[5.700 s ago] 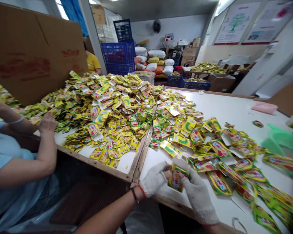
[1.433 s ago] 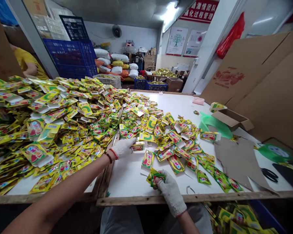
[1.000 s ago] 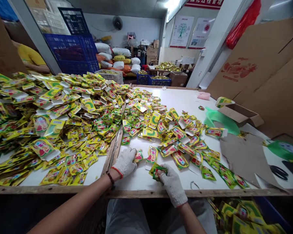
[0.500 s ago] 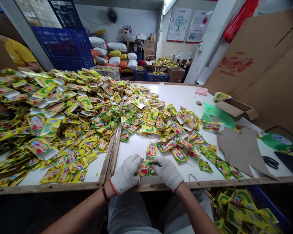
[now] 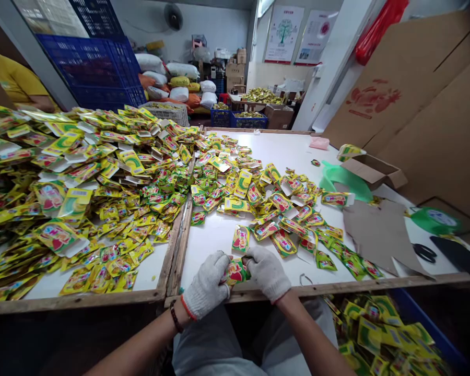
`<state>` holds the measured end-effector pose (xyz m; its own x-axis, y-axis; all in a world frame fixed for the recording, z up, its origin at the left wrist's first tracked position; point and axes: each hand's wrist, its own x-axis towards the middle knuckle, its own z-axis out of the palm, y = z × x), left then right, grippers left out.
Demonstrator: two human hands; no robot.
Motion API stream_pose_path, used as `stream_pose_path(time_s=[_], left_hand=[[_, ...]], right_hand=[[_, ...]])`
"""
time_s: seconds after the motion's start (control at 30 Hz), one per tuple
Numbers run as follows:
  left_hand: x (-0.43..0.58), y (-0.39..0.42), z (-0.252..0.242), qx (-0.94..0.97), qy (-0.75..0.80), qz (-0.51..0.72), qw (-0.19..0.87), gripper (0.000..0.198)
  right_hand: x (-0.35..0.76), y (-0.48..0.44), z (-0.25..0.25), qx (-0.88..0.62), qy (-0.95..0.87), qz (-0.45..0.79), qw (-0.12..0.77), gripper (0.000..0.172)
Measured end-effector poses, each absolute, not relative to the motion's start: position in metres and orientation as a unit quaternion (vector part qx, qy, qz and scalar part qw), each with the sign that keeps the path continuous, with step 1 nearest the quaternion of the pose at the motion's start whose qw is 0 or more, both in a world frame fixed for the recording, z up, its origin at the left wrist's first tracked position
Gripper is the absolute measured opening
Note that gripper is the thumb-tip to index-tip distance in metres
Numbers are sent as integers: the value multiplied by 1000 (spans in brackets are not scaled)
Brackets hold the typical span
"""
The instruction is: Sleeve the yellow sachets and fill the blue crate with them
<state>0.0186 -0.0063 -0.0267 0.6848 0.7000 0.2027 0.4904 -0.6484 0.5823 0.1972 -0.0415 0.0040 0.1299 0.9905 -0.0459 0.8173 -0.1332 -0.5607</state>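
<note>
Both my hands wear white knit gloves and meet at the near edge of the white table [image 5: 282, 151]. My left hand [image 5: 207, 284] and my right hand [image 5: 267, 272] are both closed on a small stack of green-and-yellow packets [image 5: 236, 271] held between them. A single packet [image 5: 240, 238] lies on the table just beyond my fingers. Loose packets [image 5: 285, 209] are spread over the table to the right, and a big heap of packets [image 5: 86, 177] covers the adjoining table on the left.
A blue bin of packets [image 5: 384, 334] sits below the table at lower right. Cardboard sheet [image 5: 379, 235], scissors [image 5: 425, 252], a green scoop [image 5: 344, 180] and an open carton [image 5: 374, 171] lie at right. A person in yellow [image 5: 15, 83] is at far left. Blue crates [image 5: 97, 68] stand behind.
My left hand drew a packet from the spread back to the table edge and joined my right hand; both now hold the stack together.
</note>
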Motion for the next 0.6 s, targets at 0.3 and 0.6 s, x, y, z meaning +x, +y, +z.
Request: stream_pose_path(time_s=[0.3,0.6], left_hand=[[16,-3,-27,918,278,181,215,52],[15,0,-25,904,301,204,224,47]], right_hand=[[199,-51,1,-710,-615,264,219,18],[202,-52,6,-703,-421,479,315,15]])
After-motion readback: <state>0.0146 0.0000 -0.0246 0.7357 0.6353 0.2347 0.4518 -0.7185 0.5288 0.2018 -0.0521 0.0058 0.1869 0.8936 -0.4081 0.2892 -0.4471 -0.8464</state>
